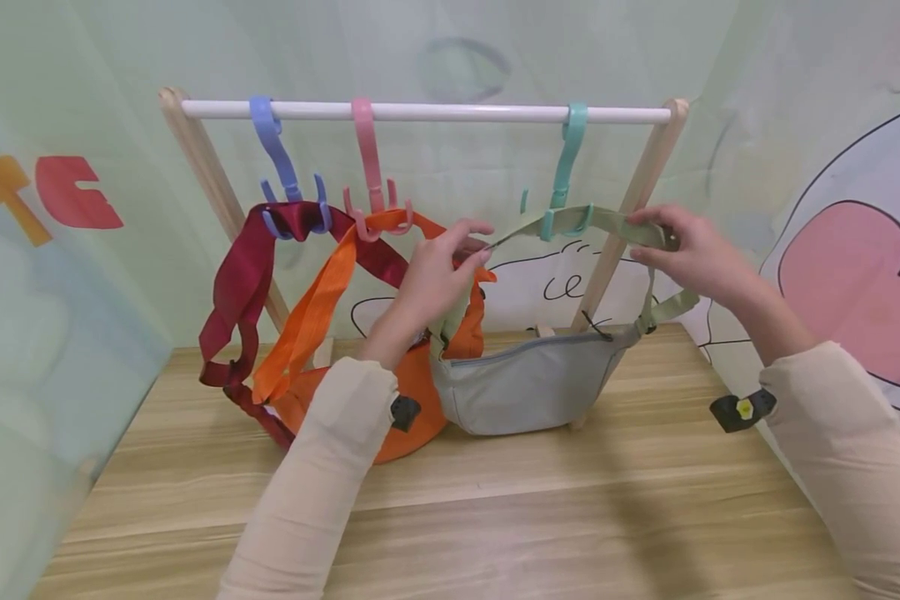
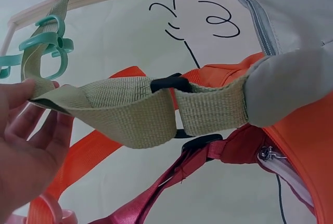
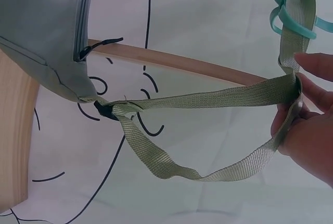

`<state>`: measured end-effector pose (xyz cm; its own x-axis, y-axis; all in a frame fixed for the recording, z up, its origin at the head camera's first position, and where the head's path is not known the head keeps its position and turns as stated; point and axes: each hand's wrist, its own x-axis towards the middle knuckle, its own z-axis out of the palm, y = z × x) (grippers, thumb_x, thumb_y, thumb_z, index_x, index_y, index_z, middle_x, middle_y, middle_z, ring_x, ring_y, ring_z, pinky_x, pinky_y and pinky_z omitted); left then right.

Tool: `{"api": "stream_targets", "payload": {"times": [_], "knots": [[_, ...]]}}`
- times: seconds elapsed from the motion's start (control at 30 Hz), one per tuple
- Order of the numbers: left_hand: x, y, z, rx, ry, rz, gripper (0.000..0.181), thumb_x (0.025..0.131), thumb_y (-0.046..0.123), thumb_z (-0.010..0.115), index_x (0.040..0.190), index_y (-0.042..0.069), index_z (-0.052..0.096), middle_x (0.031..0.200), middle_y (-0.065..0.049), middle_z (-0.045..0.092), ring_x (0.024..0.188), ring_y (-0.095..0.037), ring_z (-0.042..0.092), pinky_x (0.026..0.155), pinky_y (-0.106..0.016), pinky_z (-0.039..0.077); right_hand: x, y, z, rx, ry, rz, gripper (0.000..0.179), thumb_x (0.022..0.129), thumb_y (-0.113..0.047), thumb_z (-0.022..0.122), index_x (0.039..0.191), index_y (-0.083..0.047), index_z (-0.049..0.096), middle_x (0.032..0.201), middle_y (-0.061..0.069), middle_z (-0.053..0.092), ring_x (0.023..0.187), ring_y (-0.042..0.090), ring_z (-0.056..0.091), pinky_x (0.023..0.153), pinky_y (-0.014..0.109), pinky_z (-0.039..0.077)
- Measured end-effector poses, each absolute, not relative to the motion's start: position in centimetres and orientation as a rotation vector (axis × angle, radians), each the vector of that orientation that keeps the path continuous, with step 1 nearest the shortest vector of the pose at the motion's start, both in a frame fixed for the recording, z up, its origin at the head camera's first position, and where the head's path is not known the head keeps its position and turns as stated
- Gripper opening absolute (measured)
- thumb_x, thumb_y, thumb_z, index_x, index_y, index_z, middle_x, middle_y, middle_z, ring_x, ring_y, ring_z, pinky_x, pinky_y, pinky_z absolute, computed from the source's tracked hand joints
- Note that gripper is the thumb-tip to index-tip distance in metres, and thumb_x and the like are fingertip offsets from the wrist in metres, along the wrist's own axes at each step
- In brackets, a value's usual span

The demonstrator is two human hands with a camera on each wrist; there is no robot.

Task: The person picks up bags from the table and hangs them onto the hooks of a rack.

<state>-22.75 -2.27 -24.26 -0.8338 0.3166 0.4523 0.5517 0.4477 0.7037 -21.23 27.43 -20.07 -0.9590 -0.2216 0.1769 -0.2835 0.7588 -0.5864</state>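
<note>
A grey waist bag (image 1: 528, 387) hangs by its pale green strap (image 1: 603, 218), which lies over the prongs of a teal hook (image 1: 562, 167) on the white rail. My left hand (image 1: 438, 271) pinches the strap left of the hook, thumb against fingers. On the other side, my right hand (image 1: 686, 246) grips the strap between thumb and curled fingers. In the right wrist view a loop of strap (image 3: 234, 174) droops from the right hand (image 3: 312, 109) to a dark buckle. A black slider (image 2: 171, 84) shows on the strap in the left wrist view, beside the left hand (image 2: 34, 141).
An orange bag (image 1: 408, 408) hangs by its strap from a pink hook (image 1: 370, 158), partly behind the left arm. Left of it, a dark red strap (image 1: 236, 275) hangs on a blue hook (image 1: 276, 150). The white rail (image 1: 457, 112) joins wooden posts above a wood-grain tabletop (image 1: 510, 517).
</note>
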Motion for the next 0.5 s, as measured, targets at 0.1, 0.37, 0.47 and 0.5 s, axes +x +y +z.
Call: {"api": "stream_targets", "payload": {"times": [0.1, 0.37, 0.47, 0.5], "knots": [[-22.63, -2.2, -24.44, -0.742, -2.439, -1.333, 0.031, 0.09, 0.012, 0.058, 0.121, 0.011, 0.054, 0.104, -0.008, 0.065, 0.09, -0.018, 0.061, 0.076, -0.028, 0.049, -21.18, 27.38, -20.24, 0.404, -2.862, 0.991, 0.046, 0.092, -0.017, 0.055, 0.133, -0.003, 0.04, 0.127, 0.021, 0.042, 0.106, 0.035, 0.045, 0.085, 0.05, 0.037], [-22.36, -2.04, -24.9, -0.723, -2.421, -1.35, 0.032, 0.089, 0.013, 0.059, 0.121, 0.01, 0.055, 0.105, -0.008, 0.065, 0.09, -0.019, 0.061, 0.076, -0.028, 0.049, -21.04, 27.21, -20.75, 0.431, -2.851, 0.995, 0.047, 0.091, -0.015, 0.055, 0.134, -0.002, 0.039, 0.127, 0.021, 0.042, 0.106, 0.035, 0.046, 0.084, 0.049, 0.039], [-22.32, -1.98, -25.1, -0.725, -2.412, -1.346, 0.031, 0.089, 0.012, 0.059, 0.12, 0.009, 0.055, 0.104, -0.009, 0.065, 0.09, -0.019, 0.061, 0.076, -0.028, 0.049, -20.96, 27.2, -20.98, 0.437, -2.845, 0.985, 0.047, 0.091, -0.014, 0.055, 0.133, -0.002, 0.039, 0.125, 0.02, 0.042, 0.103, 0.034, 0.046, 0.081, 0.046, 0.041], [-22.33, -1.96, -25.18, -0.726, -2.41, -1.347, 0.031, 0.089, 0.012, 0.059, 0.12, 0.009, 0.055, 0.104, -0.009, 0.065, 0.09, -0.019, 0.061, 0.076, -0.028, 0.049, -20.92, 27.21, -21.04, 0.434, -2.845, 0.981, 0.047, 0.091, -0.014, 0.056, 0.133, -0.003, 0.04, 0.124, 0.02, 0.044, 0.102, 0.033, 0.047, 0.08, 0.045, 0.041]]}}
